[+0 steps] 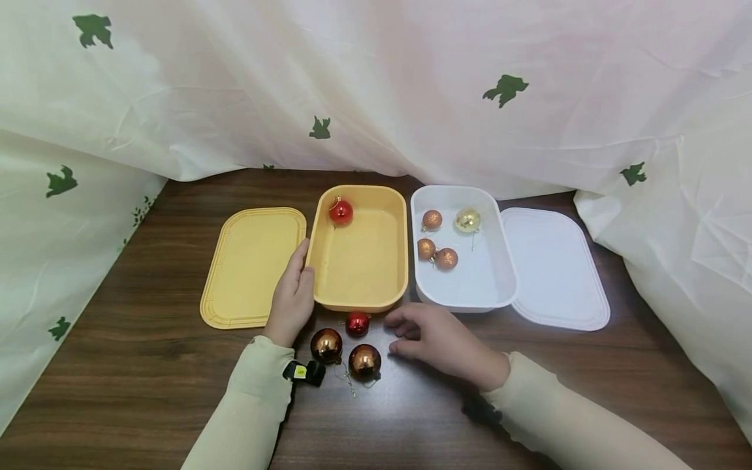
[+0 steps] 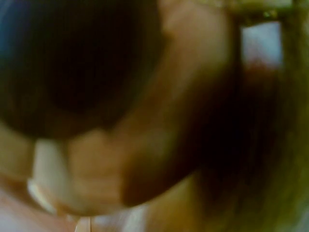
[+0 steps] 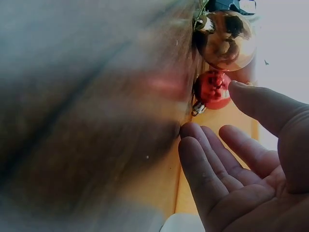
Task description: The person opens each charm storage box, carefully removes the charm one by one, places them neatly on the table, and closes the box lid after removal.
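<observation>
My left hand [image 1: 294, 297] lies along the left wall of the yellow box [image 1: 360, 301], fingers straight against it. My right hand [image 1: 435, 336] is near the box's front right corner, fingers loosely bent around nothing. To its left on the table are a small shiny red Christmas ball [image 1: 357, 324] and two larger copper balls, one nearer the left wrist [image 1: 326, 345] and one nearer me [image 1: 365, 362]. In the right wrist view, the thumb tip overlaps the red ball [image 3: 212, 89]. A blurred copper ball [image 2: 183, 82] fills much of the left wrist view.
One red ball [image 1: 341, 211] lies inside the yellow box. The white box [image 1: 496, 287] beside it holds several glittery copper balls [image 1: 446, 258] and a pale gold one [image 1: 467, 220]. A yellow lid [image 1: 252, 267] lies left, a white lid [image 1: 555, 267] right. White cloth [image 1: 376, 78] hangs behind.
</observation>
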The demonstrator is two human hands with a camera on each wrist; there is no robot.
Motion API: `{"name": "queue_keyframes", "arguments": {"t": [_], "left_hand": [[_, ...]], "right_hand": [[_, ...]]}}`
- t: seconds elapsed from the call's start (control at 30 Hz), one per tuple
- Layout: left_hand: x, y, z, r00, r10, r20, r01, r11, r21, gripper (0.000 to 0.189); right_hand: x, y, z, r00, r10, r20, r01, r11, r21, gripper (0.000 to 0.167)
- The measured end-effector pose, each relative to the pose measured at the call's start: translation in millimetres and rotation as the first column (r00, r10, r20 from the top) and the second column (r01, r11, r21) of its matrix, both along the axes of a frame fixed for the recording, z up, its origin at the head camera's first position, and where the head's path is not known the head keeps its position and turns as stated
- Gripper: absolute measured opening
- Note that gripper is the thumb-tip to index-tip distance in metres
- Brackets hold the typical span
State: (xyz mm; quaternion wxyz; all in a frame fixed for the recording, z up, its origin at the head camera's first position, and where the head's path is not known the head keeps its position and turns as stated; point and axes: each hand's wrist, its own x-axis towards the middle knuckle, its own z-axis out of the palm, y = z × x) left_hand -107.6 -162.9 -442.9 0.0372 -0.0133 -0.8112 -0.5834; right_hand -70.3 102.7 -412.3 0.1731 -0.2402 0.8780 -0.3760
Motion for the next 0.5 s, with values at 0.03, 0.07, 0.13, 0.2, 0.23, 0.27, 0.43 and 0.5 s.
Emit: {"name": "queue_keyframes", "arguments": {"t": [0.03,0.07,0.13,0.2,0.23,0.27,0.43,0.5], "left_hand": [[-0.2,0.0,-0.3,1.0,0.0,0.001,0.0,1.0,0.0,0.052],[-0.2,-0.1,-0.3,1.0,0.001,0.002,-0.001,1.0,-0.001,0.052],[-0.4,-0.3,-0.7,1.0,0.002,0.006,-0.002,1.0,-0.001,0.052],[-0.6,-0.5,-1.0,1.0,0.001,0.01,-0.001,1.0,-0.001,0.052],[-0.7,-0.6,-1.3,1.0,0.002,0.011,-0.002,1.0,-0.002,0.052],[-0.5,-0.8,-1.1,1.0,0.003,0.01,-0.003,1.0,-0.002,0.052],[-0.3,-0.7,-0.7,1.0,0.004,0.008,-0.004,1.0,-0.005,0.052],[-0.4,-0.5,-0.8,1.0,0.005,0.009,-0.005,1.0,-0.009,0.052]], "right_hand": [[0.6,0.5,0.2,1.0,0.002,0.0,-0.002,1.0,-0.005,0.036],[1.2,0.9,0.6,1.0,0.003,-0.002,-0.003,1.0,-0.011,0.036],[2.8,1.6,1.9,1.0,0.007,-0.004,-0.007,1.0,-0.023,0.036],[4.1,2.4,3.4,1.0,0.01,-0.02,-0.01,0.999,-0.032,0.036],[4.7,2.6,4.4,0.999,0.01,-0.031,-0.011,0.999,-0.036,0.035],[5.3,2.9,5.4,0.999,0.01,-0.043,-0.011,0.999,-0.039,0.035],[7.6,4.0,11.7,0.996,0.001,-0.094,-0.006,0.999,-0.053,0.035],[7.7,4.3,14.8,0.995,-0.001,-0.101,-0.005,0.998,-0.063,0.035]]}}
